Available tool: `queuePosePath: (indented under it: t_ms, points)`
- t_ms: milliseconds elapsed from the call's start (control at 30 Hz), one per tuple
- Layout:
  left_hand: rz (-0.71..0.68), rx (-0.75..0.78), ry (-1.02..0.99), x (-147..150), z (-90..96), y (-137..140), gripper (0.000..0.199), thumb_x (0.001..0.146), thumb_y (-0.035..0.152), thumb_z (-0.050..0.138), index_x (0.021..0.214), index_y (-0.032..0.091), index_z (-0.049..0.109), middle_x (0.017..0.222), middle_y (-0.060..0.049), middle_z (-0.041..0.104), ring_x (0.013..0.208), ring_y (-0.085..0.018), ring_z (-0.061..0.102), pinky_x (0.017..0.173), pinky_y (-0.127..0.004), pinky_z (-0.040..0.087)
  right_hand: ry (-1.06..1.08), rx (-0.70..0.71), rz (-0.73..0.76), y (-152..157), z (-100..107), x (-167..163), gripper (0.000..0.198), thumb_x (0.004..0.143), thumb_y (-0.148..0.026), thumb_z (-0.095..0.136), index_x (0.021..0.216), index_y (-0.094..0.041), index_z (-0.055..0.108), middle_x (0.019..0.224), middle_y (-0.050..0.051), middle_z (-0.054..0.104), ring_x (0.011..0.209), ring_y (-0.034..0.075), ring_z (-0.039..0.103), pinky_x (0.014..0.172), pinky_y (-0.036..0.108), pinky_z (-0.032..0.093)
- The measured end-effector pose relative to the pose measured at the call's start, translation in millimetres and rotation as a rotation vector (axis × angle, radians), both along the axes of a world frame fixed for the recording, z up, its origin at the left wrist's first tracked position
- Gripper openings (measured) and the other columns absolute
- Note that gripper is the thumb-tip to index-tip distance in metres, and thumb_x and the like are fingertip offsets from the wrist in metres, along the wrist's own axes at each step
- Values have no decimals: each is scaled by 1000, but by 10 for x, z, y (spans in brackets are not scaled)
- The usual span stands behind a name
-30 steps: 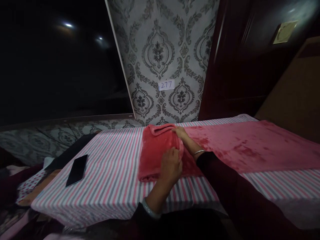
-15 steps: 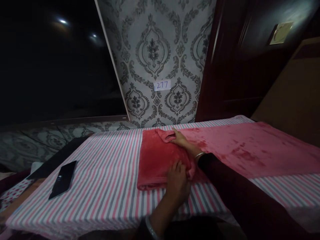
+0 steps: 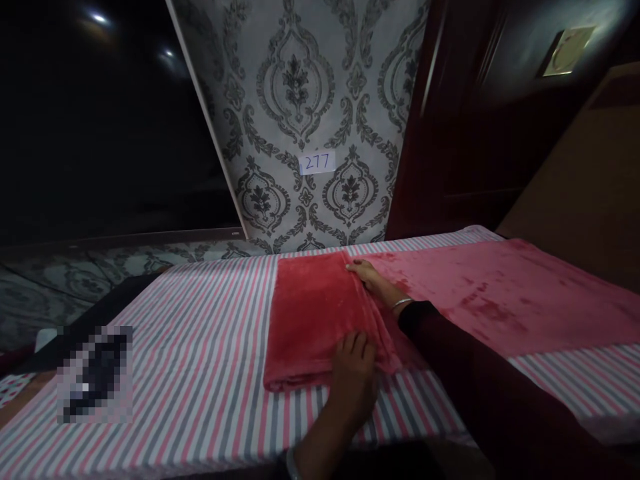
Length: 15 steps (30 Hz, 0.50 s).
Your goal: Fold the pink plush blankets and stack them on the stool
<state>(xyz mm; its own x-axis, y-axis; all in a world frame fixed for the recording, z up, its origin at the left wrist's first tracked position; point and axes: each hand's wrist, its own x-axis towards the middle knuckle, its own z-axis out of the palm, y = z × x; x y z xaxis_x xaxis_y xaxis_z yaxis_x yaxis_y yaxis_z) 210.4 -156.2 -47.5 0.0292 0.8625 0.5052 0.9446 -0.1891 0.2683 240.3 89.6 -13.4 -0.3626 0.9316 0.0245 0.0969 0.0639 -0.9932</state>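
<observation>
A plush red blanket (image 3: 313, 300) lies partly folded into a thick stack, its layered edge facing me. From the stack its paler single layer stretches off to the right. My left hand (image 3: 356, 373) rests on the stack's near right part, fingers slightly apart on the top layer; the thumb is hidden. At the far right edge of the stack, my right hand (image 3: 367, 275) has thumb and fingers closed on the fabric. Both wrists wear bangles.
Beneath the blanket is a pink, grey and white striped cloth (image 3: 200, 347). A pixelated dark object (image 3: 97, 373) lies at left. Behind stand a large black screen (image 3: 110, 127), patterned wallpaper with a paper marked 277 (image 3: 317, 162), and a dark red panel (image 3: 460, 133).
The bunched far corner of the folded blanket now lies flat, and the top layer looks smoother. My left hand's fingers have loosened. The view has shifted slightly.
</observation>
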Motion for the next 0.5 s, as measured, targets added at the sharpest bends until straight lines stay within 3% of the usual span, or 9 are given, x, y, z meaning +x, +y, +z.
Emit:
queuePosePath:
  t_ms: [133, 300, 433, 500]
  points:
    - [4, -48, -26, 33, 185, 79, 47, 75, 5, 54, 120, 14, 67, 135, -17, 65, 128, -32, 58, 110, -53, 47, -71, -23, -61, 238, 135, -179, 64, 77, -25, 70, 139, -18, 56, 105, 8, 74, 85, 21, 69, 80, 32, 56]
    - [-45, -267, -23, 201, 291, 92, 30, 85, 11, 57, 111, 12, 70, 129, -19, 67, 122, -34, 61, 106, -54, 50, -166, -26, -123, 246, 59, -122, 63, 73, -19, 71, 135, -15, 60, 122, 14, 70, 101, 25, 68, 90, 36, 54]
    - [-201, -158, -202, -7, 431, -65, 28, 90, 20, 59, 116, 21, 69, 125, -11, 71, 122, -27, 62, 114, -50, 43, -188, 2, -92, 169, -40, 3, 65, 79, -23, 68, 142, -17, 55, 133, 15, 66, 110, 25, 67, 93, 37, 54]
    - [-118, -39, -295, -325, 553, -135, 28, 92, 21, 57, 117, 22, 69, 127, -11, 70, 126, -27, 60, 116, -50, 39, -193, 36, -65, 154, -62, 38, 66, 80, -25, 69, 144, -19, 54, 135, 13, 65, 115, 25, 65, 98, 38, 53]
